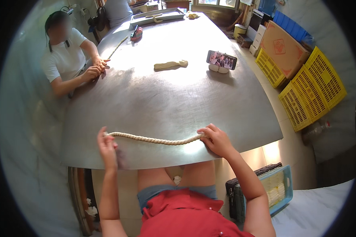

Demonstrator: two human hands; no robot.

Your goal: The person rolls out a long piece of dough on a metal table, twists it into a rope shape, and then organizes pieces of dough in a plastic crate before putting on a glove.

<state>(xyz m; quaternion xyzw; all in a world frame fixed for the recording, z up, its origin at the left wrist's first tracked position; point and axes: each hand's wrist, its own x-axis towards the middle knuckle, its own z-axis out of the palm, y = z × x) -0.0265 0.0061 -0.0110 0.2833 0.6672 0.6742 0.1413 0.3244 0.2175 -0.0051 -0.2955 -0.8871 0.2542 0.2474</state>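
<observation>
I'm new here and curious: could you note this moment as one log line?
left hand: on one end of twisted dough rope | right hand: on the other end | rope: flat on metal table

Across the tabletop point(166, 98) from you, a phone point(221, 60) stands propped on a white stand, with a pale dough lump point(170, 64) to its left. A co-worker point(65, 55) sits at the far left corner, rolling a thin dough strand point(118, 46). A metal tray point(158, 16) lies at the far end. To your right you see yellow crates point(304, 85) and a cardboard box point(283, 49). A blue tray point(279, 189) of white pieces sits by your right knee.
</observation>
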